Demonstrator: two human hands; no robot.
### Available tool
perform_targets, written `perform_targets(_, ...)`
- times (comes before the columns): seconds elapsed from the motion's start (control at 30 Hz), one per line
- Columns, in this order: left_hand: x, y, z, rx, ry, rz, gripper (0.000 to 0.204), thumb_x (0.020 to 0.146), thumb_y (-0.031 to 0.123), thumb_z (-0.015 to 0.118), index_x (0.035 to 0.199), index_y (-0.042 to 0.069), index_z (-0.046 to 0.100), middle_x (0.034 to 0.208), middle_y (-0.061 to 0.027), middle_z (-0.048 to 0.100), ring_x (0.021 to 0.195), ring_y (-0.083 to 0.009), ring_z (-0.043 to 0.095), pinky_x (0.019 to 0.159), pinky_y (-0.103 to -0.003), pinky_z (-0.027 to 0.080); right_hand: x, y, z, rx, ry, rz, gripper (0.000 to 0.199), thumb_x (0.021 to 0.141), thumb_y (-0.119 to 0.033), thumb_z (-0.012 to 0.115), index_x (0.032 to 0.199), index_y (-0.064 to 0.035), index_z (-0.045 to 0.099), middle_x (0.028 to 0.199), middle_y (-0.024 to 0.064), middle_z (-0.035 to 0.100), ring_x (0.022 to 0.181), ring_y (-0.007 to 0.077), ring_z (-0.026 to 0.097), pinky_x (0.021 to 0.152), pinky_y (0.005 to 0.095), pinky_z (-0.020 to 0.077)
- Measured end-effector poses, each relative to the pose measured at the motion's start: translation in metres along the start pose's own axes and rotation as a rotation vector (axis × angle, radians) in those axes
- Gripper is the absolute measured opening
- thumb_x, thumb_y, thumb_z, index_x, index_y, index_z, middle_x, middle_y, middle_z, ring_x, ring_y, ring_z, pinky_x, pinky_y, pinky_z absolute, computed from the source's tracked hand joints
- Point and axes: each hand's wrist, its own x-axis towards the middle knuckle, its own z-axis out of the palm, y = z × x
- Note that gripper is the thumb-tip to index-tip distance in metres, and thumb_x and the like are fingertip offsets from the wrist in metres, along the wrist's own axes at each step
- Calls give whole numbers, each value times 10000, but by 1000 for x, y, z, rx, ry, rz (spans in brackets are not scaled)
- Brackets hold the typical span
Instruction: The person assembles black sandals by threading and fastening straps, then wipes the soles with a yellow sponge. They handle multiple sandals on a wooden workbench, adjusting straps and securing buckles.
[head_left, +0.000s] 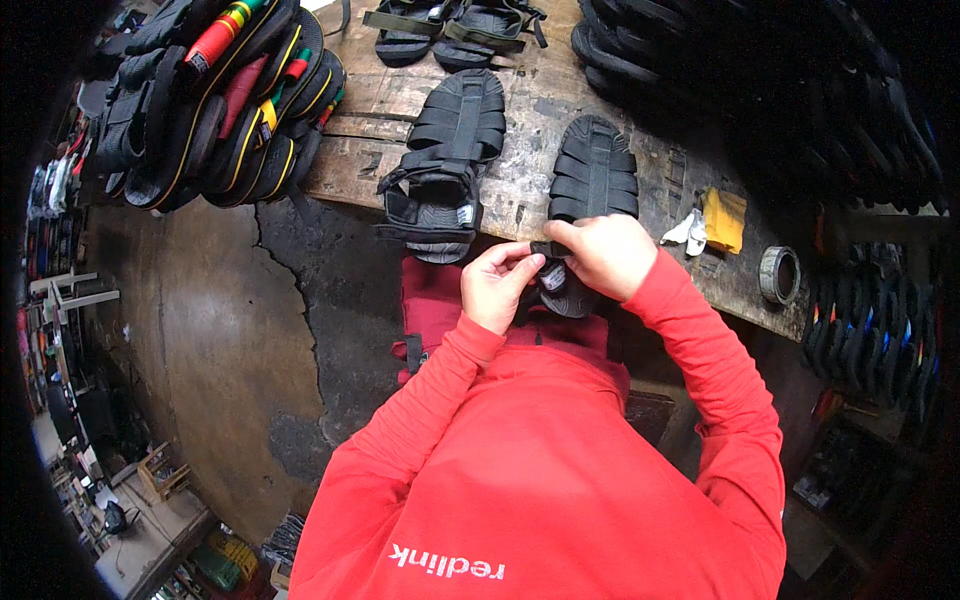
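A black strapped sandal (593, 170) lies on the wooden workbench, its heel end jutting past the near edge towards me. Both hands meet over its heel part. My left hand (497, 285) pinches the end of a black strap (546, 249) between thumb and fingers. From the other side, my right hand (612, 252) is closed at the same strap, its fingertips partly hidden. To the left rests a second black sandal (440, 160) of the same kind, its heel straps standing up at the bench edge, with no hand on it.
The worn bench (520, 200) carries more sandals (450, 30) at the back and stacked black soles (630, 50) at the far right. Sandals with coloured straps (230, 110) pile up at left. A yellow cloth (724, 220), a white scrap (686, 233) and a tape roll (779, 275) lie right.
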Motion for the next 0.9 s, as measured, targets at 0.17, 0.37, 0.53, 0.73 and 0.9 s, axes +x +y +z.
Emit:
perform_targets(0.17,0,-4,9,475,82,376,107,896,53,749,966,-11,698,897,-20,669,689,-58,599,595,-228,498,-21,12,21,181,242,-62,229,856,-205,668,1077,-142,672,824,102,674,718,311,691,591,436,547)
perform_targets(0.37,4,-7,10,583,80,520,104,896,39,725,925,-15,641,867,-87,622,696,-126,609,615,-260,503,-31,7,36,108,429,-66,190,868,-222,730,1007,-101,681,753,63,596,658,277,647,551,380,525)
perform_targets(0.53,-1,-10,3,759,119,787,99,874,-13,713,953,-16,654,903,-132,647,770,-220,643,676,-304,523,-30,-13,53,-8,495,-32,316,737,-81,691,1049,-88,640,778,67,550,659,238,620,592,355,522)
perform_targets(0.73,10,19,-12,265,-202,79,387,902,-67,626,1284,-14,586,1231,-117,560,862,-140,691,746,-268,597,-33,-1,66,204,427,-3,356,834,-156,672,1187,-146,631,879,69,595,778,271,660,615,397,549)
perform_targets(0.9,33,56,-11,1087,-629,372,158,850,83,685,961,-27,663,752,-127,668,617,-218,657,583,-361,511,-46,2,58,397,373,-5,330,978,-335,582,1234,-128,603,975,101,590,901,318,652,735,444,541)
